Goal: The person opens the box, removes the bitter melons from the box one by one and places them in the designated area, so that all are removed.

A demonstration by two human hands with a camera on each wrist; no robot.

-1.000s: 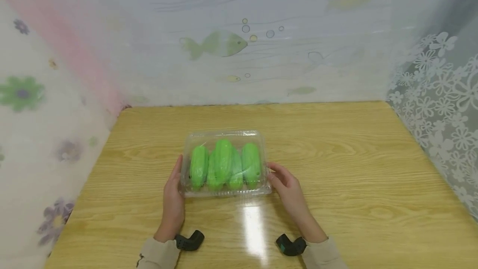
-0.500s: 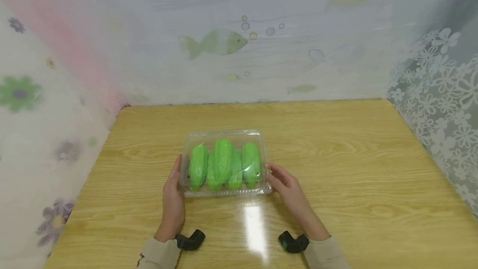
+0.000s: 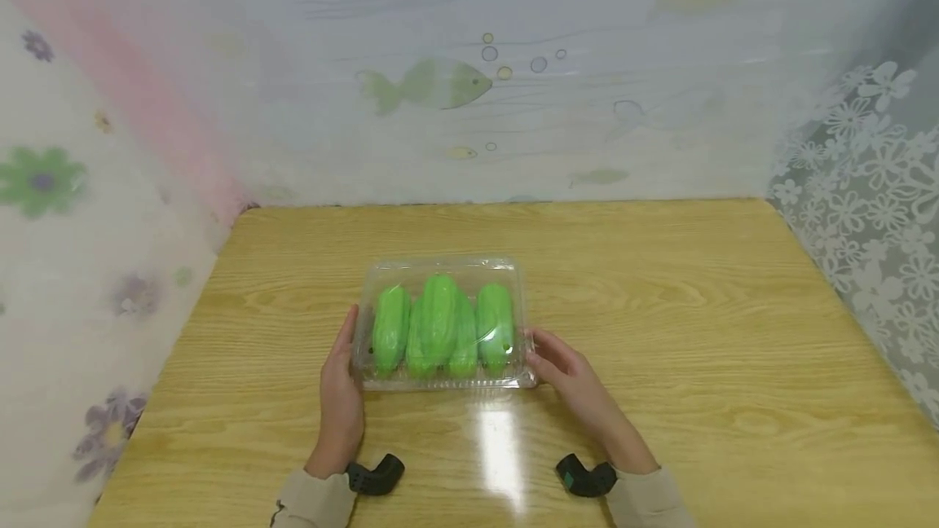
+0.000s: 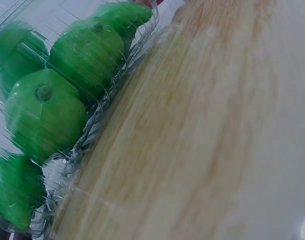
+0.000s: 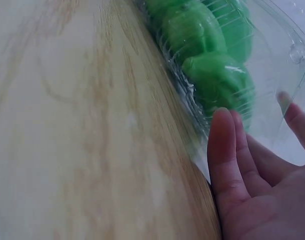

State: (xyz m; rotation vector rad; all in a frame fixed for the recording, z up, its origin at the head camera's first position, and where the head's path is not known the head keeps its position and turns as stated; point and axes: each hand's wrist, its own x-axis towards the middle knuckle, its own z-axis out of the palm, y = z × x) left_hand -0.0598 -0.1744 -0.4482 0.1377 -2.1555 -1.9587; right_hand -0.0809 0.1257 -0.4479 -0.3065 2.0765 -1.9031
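Observation:
A clear plastic clamshell box [image 3: 447,266] with its lid down sits on the wooden table. Several green, ridged, oblong vegetables [image 3: 438,320] lie inside; their exact kind is unclear. My left hand [image 3: 341,402] lies along the box's left side, its fingers straight against the wall and partly hidden. At the right front corner, my right hand [image 3: 579,385] touches the box with fingertips and thumb. In the right wrist view, the right hand's fingers [image 5: 222,155] look mostly straight beside the plastic. The left wrist view shows the vegetables' blunt ends [image 4: 45,112] through the ridged front wall.
The wood-grain table [image 3: 697,308] extends around the box, with a bright reflection in front of it. A curtain with fish prints [image 3: 440,84] hangs along the back edge. Flowered sheets [image 3: 113,430] border the sides. Black wrist-worn devices [image 3: 376,475] sit at both cuffs.
My right hand has shifted slightly right and toward me at the box's corner. The left hand and the box stay almost in place.

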